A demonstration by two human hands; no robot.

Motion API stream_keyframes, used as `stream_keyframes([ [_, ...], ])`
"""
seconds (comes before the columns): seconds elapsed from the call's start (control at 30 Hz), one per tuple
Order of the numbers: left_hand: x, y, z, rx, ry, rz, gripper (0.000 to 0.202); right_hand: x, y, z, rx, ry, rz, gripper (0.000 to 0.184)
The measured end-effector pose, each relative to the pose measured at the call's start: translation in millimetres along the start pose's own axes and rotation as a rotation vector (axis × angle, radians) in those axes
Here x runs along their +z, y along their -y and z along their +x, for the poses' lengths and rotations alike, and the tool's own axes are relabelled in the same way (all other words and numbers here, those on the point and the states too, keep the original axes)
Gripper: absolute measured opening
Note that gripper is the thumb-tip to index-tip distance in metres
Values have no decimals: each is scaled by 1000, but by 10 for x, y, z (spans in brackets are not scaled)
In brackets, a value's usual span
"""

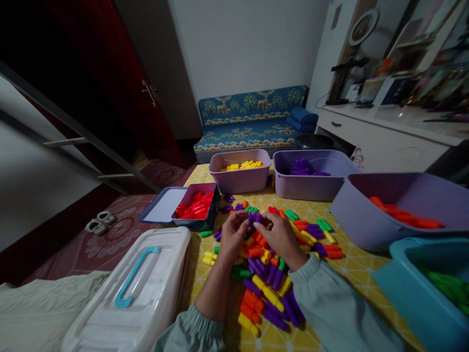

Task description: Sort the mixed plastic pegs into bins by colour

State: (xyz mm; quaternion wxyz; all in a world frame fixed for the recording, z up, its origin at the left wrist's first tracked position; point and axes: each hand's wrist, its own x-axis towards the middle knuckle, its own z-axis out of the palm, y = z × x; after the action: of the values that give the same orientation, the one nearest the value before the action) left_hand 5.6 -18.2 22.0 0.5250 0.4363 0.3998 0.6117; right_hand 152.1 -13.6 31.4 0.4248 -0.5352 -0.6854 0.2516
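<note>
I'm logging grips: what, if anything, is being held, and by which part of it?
Purple plastic pieces, held at their left side by the left hand and right side by the right hand.

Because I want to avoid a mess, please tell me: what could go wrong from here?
The purple pieces held between the left hand and right hand could slip into the mixed pile below. The right sleeve, close to loose pieces, might sweep some aside. The open lid seems to overhang the table; a bump there could perhaps spill the red pieces beside it.

Yellow tablecloth (357, 269) (white-lined), coloured pieces (269, 293), lilac bins (240, 182)
</note>
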Motion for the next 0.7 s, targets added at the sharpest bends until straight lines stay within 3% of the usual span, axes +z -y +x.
stream_keyframes([
  [0.2,-19,29,4,17,3,61,34,-79,75,3,-7,13,-118,13],
  [0.37,-7,6,6,30,-29,50,34,-115,100,17,-17,40,-206,27],
  [0.7,5,-16,12,26,-81,73,39,-157,231,3,5,161,-75,27],
])
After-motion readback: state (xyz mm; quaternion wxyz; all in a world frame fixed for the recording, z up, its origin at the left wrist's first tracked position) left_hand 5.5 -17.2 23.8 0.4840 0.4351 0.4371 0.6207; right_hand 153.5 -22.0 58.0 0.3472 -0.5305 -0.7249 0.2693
